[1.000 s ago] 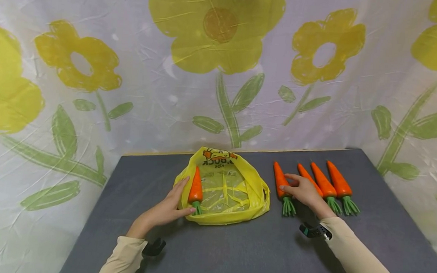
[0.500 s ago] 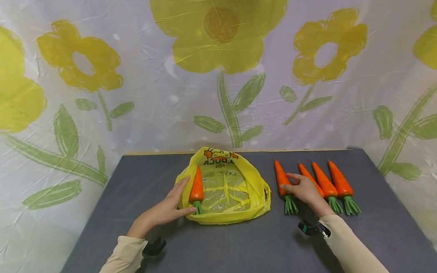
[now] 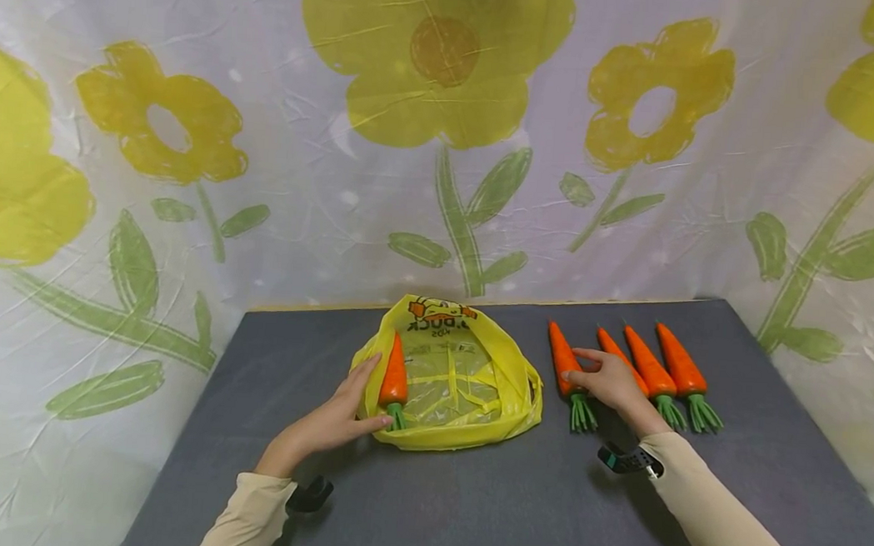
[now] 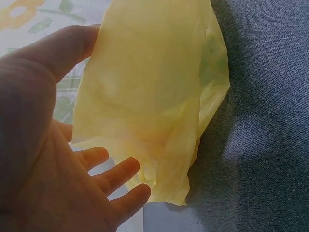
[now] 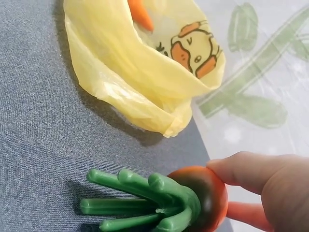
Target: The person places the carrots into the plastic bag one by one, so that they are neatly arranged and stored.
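A yellow plastic bag with a printed duck lies with its mouth spread wide on the table; one orange carrot with a green stub top rests inside along its left side. My left hand touches the bag's left rim, its fingers fairly straight in the left wrist view. To the right of the bag, my right hand holds another carrot by its thick part, between thumb and fingers. The right wrist view shows that carrot's green top close up, with the bag beyond it.
Three carrots lie side by side to the right of my right hand, the outermost carrot nearest the table's right edge. The dark grey table backs onto a hanging cloth printed with yellow flowers.
The held carrot has shifted very slightly under my right hand. My left hand stays at the bag, and the bag looks the same.
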{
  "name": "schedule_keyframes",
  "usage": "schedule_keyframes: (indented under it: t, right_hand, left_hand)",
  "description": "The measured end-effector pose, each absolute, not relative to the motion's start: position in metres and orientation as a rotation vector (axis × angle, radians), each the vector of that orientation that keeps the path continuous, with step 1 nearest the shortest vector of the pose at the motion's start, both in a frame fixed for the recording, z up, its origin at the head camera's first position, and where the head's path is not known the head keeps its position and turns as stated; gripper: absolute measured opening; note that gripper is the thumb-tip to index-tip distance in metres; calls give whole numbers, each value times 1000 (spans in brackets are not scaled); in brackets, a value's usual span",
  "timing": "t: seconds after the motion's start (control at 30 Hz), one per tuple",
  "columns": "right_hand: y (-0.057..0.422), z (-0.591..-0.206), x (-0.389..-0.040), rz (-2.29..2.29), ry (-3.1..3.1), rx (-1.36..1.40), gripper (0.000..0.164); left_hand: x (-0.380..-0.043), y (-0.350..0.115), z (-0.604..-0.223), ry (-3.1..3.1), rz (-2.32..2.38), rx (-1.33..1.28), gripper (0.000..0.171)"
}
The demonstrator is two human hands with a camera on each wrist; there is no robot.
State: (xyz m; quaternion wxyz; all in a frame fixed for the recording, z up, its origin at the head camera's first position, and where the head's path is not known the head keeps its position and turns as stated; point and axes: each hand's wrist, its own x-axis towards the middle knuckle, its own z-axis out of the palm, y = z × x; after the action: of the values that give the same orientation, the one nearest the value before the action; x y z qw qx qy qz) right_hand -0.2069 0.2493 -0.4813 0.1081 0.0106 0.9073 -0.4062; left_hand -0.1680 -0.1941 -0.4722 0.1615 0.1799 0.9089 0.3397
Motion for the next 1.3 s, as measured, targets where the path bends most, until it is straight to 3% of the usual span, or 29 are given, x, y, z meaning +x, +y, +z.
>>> schedule_keyframes:
  t: [1.3]
  right_hand:
    - [230, -451, -207, -1344, 2536, 85, 69]
  left_hand:
    - [-169, -192, -472, 2585, 961, 495, 103]
